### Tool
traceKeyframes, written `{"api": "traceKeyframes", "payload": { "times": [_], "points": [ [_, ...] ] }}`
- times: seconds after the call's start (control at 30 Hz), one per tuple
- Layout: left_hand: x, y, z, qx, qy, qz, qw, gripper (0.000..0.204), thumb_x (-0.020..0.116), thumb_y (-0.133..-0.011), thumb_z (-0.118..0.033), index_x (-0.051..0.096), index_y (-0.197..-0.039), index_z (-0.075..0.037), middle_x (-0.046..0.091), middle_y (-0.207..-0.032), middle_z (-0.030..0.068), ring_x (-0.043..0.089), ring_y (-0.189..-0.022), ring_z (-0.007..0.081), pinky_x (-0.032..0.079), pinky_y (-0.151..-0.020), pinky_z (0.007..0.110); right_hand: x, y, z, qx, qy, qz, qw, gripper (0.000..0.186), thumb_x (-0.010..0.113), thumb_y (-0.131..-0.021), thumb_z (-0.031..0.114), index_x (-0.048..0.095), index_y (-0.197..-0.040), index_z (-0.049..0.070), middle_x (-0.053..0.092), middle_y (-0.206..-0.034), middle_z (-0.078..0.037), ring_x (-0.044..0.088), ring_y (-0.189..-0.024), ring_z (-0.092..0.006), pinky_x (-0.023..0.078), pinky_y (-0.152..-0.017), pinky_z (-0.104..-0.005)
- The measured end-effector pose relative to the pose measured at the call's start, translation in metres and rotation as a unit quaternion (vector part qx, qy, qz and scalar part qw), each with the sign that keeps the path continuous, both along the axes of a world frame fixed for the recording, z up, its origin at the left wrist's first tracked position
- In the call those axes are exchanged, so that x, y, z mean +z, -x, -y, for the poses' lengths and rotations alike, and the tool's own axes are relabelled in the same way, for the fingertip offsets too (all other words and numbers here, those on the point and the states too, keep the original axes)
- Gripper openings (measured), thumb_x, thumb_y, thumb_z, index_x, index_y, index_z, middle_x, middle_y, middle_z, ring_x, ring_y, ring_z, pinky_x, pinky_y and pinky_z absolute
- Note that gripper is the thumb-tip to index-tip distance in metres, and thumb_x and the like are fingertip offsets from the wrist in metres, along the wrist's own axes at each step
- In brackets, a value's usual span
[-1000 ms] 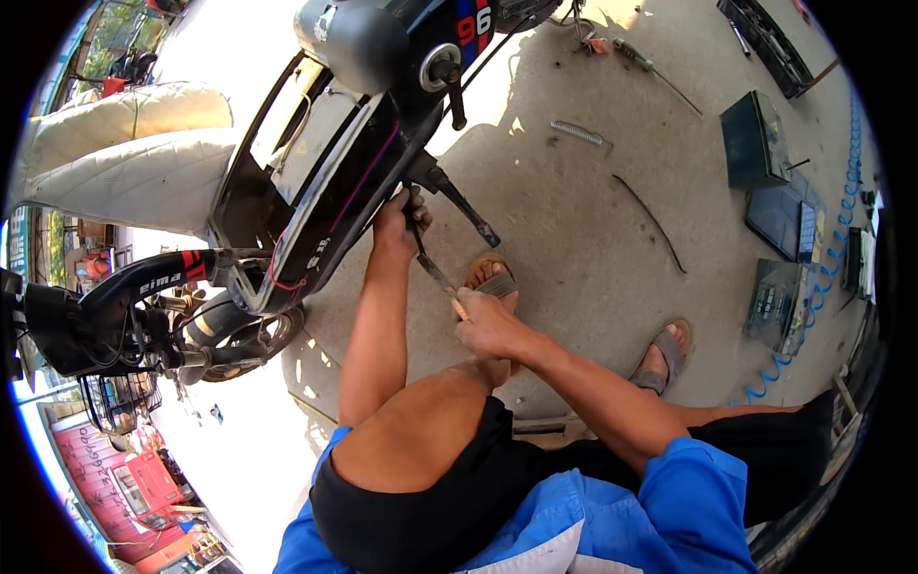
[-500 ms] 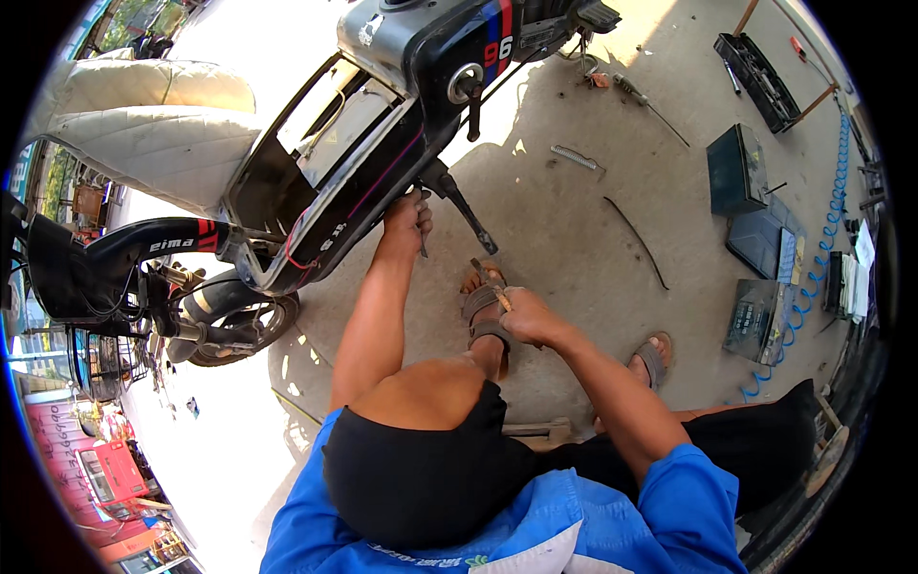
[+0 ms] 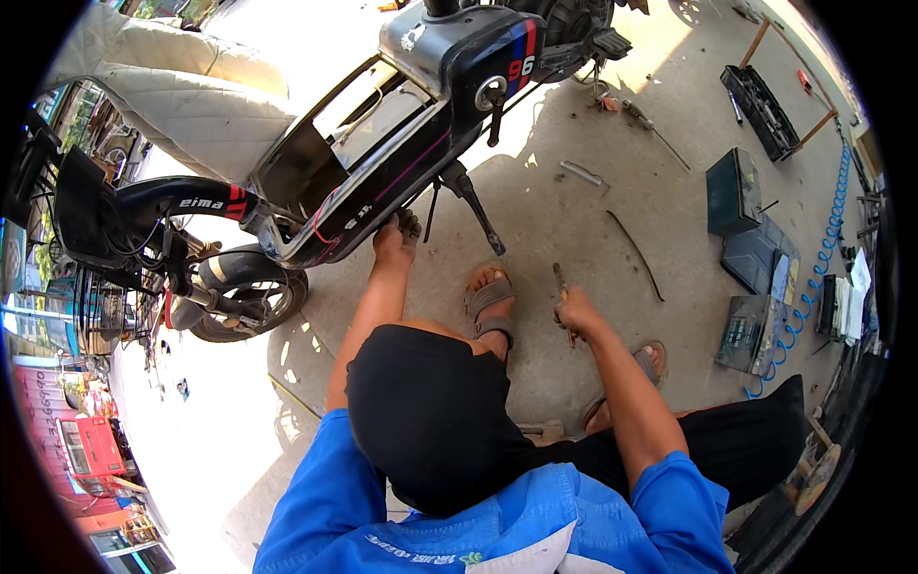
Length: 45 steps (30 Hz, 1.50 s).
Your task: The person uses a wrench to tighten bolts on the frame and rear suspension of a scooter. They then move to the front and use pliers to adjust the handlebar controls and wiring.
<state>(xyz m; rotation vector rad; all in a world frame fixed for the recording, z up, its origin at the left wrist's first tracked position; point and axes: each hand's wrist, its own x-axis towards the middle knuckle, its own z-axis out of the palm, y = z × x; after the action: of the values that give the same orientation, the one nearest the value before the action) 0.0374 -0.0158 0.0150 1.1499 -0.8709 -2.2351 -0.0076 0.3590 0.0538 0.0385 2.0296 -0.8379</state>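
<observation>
My left hand (image 3: 400,237) is beneath the side of a black electric scooter (image 3: 392,177), fingers curled; I cannot make out what they hold. Just right of it a thin dark rod (image 3: 431,215) hangs beside a black kickstand (image 3: 471,206). My right hand (image 3: 577,308) is closed on a worn metal hand tool (image 3: 559,275), held over the concrete between my sandalled feet, away from the scooter.
A spring (image 3: 580,172), dark strip (image 3: 636,252) and long-handled tool (image 3: 657,132) lie on the floor (image 3: 555,220). At right are battery cases (image 3: 731,192), a black tool tray (image 3: 760,110) and blue coiled hose (image 3: 832,220). A quilted cover (image 3: 201,124) hangs from the scooter.
My right hand has moved away from the scooter to the right, carrying the tool. My left hand has shifted slightly down under the scooter. The view has shifted, so the scooter appears farther right.
</observation>
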Motion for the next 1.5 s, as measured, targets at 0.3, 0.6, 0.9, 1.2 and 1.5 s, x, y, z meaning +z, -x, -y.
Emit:
{"api": "traceKeyframes", "payload": {
  "times": [0.3, 0.6, 0.9, 1.2, 1.5],
  "points": [
    [0.003, 0.002, -0.005, 0.025, -0.014, -0.054, 0.998, 0.022, 0.046, -0.101, -0.021, 0.056, -0.115, -0.007, 0.061, -0.105, 0.0103, 0.059, -0.095, 0.0243, 0.049, -0.084, 0.04, -0.023, -0.004, -0.021, -0.085, -0.044, 0.01, 0.995, 0.015, 0.059, -0.081, 0.01, 0.055, -0.08, -0.004, 0.061, -0.071, -0.016, 0.058, -0.057, -0.0251, 0.039, -0.044, -0.0422],
    [0.014, -0.026, -0.004, -0.033, 0.066, 0.009, 0.997, 0.024, 0.044, -0.101, -0.017, 0.051, -0.122, -0.008, 0.061, -0.113, 0.0125, 0.061, -0.096, 0.0289, 0.051, -0.078, 0.042, -0.029, -0.016, -0.033, -0.027, -0.046, -0.096, 0.994, 0.018, 0.059, -0.082, 0.009, 0.057, -0.083, -0.009, 0.064, -0.075, -0.026, 0.067, -0.064, -0.0379, 0.053, -0.053, -0.0476],
    [0.034, -0.067, 0.006, 0.023, 0.125, 0.022, 0.992, 0.024, 0.05, -0.098, -0.017, 0.055, -0.118, -0.004, 0.064, -0.109, 0.0137, 0.066, -0.086, 0.0276, 0.053, -0.068, 0.038, -0.06, -0.023, -0.037, -0.029, -0.01, -0.055, 0.998, 0.032, 0.061, -0.08, 0.005, 0.046, -0.107, -0.007, 0.061, -0.071, -0.023, 0.061, -0.045, -0.0337, 0.049, -0.038, -0.0439],
    [0.05, -0.089, 0.004, -0.026, 0.049, -0.12, 0.991, 0.029, 0.045, -0.097, -0.005, 0.052, -0.125, -0.003, 0.058, -0.121, 0.014, 0.056, -0.112, 0.0293, 0.045, -0.097, 0.046, -0.056, -0.028, -0.028, -0.028, -0.02, -0.085, 0.996, 0.028, 0.065, -0.078, 0.008, 0.049, -0.096, -0.008, 0.063, -0.073, -0.023, 0.064, -0.049, -0.0358, 0.052, -0.045, -0.0447],
    [0.031, -0.103, 0.002, -0.101, -0.005, -0.009, 0.995, 0.03, 0.05, -0.097, -0.012, 0.051, -0.122, 0.003, 0.059, -0.117, 0.0158, 0.058, -0.108, 0.0321, 0.049, -0.091, 0.047, -0.117, -0.024, -0.042, 0.108, -0.093, -0.23, 0.963, 0.027, 0.07, -0.07, 0.014, 0.06, -0.084, -0.006, 0.066, -0.086, -0.027, 0.068, -0.081, -0.0373, 0.053, -0.072, -0.046]
  ]
}}
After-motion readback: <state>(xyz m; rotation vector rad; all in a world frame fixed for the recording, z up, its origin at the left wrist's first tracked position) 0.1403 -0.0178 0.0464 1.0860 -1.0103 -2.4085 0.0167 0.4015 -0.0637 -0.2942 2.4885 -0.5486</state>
